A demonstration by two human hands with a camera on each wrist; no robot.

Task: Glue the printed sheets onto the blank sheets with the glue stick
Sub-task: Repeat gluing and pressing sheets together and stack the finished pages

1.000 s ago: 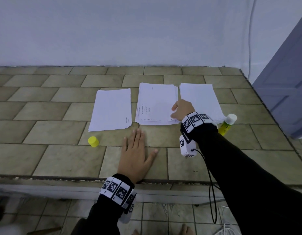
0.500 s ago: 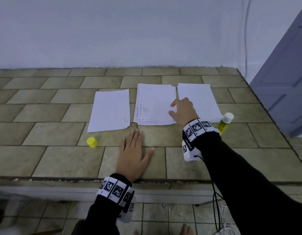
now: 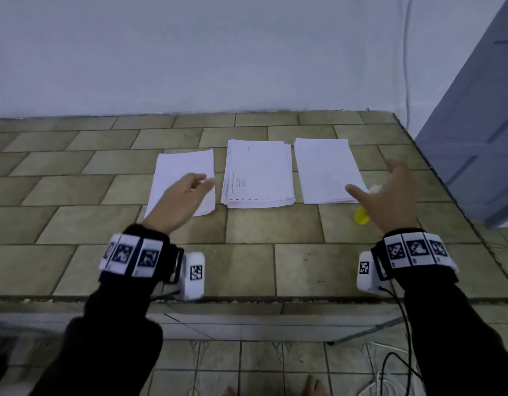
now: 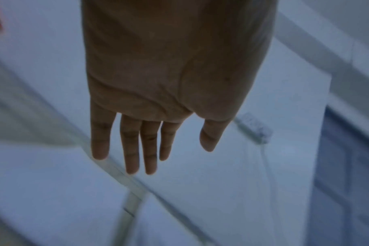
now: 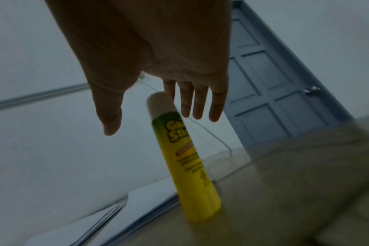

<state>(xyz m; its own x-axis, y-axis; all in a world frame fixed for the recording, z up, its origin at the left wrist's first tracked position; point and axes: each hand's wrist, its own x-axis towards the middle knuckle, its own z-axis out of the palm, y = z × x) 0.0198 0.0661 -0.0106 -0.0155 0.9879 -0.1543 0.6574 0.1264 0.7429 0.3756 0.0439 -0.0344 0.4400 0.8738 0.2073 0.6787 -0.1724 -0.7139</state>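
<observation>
Your left hand hovers above the tabletop with its fingers straight and loosely spread, holding nothing; the left wrist view shows all four fingers and the thumb extended over blurred white paper. Under and just beyond this hand lies a single white sheet, its near part covered by the hand in the head view.

Your right hand is also spread wide and holds nothing, thumb stretched toward your left, fingers reaching forward. Directly beneath its palm stands the glue stick, a yellow tube with an uncapped white tip, upright on the tabletop. In the right wrist view your fingertips hang just beyond the white tip; whether they touch it cannot be told.

Just left of your right thumb lies a stack of blank sheets, its near right corner beside the glue stick. Between your two hands, further out, sits the stack of printed sheets, with faint lines of text and a dashed line along its near edge.

Beyond the paper rises a pale wall. To the right of your right hand, past the tabletop's edge, stands a grey-blue panelled door.
</observation>
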